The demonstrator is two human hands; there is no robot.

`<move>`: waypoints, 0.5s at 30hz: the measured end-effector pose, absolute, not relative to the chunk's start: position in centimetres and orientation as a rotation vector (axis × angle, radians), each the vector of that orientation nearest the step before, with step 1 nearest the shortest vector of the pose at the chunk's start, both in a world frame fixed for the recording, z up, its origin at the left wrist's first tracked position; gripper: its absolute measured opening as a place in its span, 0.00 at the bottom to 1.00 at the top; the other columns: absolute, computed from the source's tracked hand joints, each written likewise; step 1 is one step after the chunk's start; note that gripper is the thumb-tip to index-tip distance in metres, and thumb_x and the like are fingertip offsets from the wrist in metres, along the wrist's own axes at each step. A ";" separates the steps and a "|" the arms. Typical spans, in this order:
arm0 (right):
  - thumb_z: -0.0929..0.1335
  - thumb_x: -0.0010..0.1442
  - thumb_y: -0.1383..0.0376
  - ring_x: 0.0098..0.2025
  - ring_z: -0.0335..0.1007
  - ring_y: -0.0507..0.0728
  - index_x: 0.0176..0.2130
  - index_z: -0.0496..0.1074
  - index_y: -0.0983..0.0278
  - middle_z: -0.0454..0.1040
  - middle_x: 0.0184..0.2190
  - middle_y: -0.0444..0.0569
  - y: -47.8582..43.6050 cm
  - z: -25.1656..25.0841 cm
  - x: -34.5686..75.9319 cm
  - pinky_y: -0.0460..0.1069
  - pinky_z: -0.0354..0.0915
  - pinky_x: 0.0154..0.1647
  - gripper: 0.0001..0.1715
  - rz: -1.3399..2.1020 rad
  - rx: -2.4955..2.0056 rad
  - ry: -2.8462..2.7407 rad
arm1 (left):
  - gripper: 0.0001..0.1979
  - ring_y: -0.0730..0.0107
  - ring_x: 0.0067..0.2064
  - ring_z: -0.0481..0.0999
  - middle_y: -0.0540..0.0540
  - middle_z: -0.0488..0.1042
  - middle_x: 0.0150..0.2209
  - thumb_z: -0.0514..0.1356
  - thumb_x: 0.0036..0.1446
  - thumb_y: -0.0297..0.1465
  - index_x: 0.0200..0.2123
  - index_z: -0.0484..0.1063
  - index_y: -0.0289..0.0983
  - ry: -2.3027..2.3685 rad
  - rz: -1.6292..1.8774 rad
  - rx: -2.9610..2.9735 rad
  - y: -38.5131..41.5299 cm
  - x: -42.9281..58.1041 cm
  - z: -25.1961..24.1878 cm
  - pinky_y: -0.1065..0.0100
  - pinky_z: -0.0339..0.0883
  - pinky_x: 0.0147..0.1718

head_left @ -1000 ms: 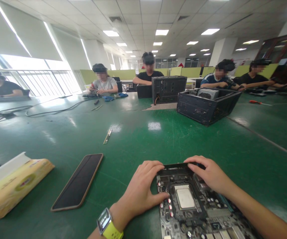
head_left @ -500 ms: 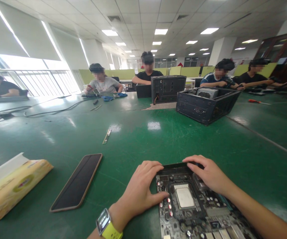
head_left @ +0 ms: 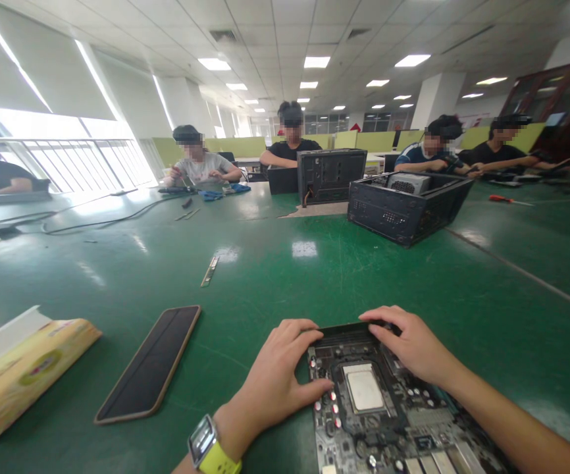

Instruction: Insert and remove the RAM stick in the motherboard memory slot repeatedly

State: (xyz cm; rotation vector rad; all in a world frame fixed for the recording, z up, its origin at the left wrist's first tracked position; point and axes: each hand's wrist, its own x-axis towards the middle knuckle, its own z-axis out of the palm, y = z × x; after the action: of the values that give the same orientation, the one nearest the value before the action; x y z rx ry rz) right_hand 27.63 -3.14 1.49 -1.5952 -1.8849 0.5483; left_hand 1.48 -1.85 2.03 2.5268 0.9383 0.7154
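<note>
A motherboard (head_left: 416,418) lies in front of me, its near part cut off by the frame. Toward its far end sits a silver processor (head_left: 364,388) in a dark square bracket. A dark strip (head_left: 341,334) runs along the board's far edge. My left hand (head_left: 278,375) grips the far left corner, fingertips at the strip's left end and thumb on the board beside the red-and-white capacitors. My right hand (head_left: 416,342) is closed at the strip's right end, index finger and thumb bent over the edge. Its other fingers are partly hidden.
Left of the board lie a phone (head_left: 149,365) and a tissue pack (head_left: 28,378). A memory module (head_left: 210,271) lies farther off. Two computer cases (head_left: 332,176) stand ahead, one tilted open. A screwdriver (head_left: 507,199) and cables (head_left: 8,230) lie farther out. Several people sit across the table.
Both my hands keep the same hold on the motherboard. The view has shifted very slightly. Across the table, the person in grey has raised one hand a little.
</note>
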 end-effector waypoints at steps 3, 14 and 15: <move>0.64 0.57 0.62 0.44 0.69 0.59 0.43 0.75 0.57 0.77 0.41 0.47 -3.0 1.3 27.7 0.57 0.61 0.50 0.15 0.547 -1.606 -1.874 | 0.24 0.55 0.53 0.65 0.41 0.66 0.52 0.65 0.50 0.38 0.50 0.66 0.40 0.948 0.713 2.529 -1.8 1.5 2.0 0.53 0.62 0.51; 0.66 0.58 0.58 0.36 0.71 0.58 0.36 0.74 0.57 0.77 0.33 0.47 -8.3 4.1 22.5 0.51 0.64 0.37 0.09 0.177 -1.411 -2.296 | 0.13 0.57 0.49 0.68 0.41 0.70 0.47 0.58 0.56 0.32 0.45 0.66 0.39 1.173 1.084 2.500 -2.0 1.1 2.6 0.55 0.62 0.48; 0.67 0.57 0.59 0.32 0.72 0.57 0.36 0.74 0.57 0.77 0.28 0.45 -9.3 3.4 21.3 0.50 0.64 0.32 0.07 0.091 -1.292 -2.433 | 0.11 0.57 0.47 0.68 0.42 0.71 0.45 0.57 0.56 0.31 0.43 0.66 0.39 1.217 1.128 2.498 -2.0 1.1 2.7 0.56 0.62 0.46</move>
State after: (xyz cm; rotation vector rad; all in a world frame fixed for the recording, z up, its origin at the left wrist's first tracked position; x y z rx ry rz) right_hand 21.28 -9.28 3.43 -1.2916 -2.4333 0.0907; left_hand 1.06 -1.98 2.71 2.4975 1.2168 1.1283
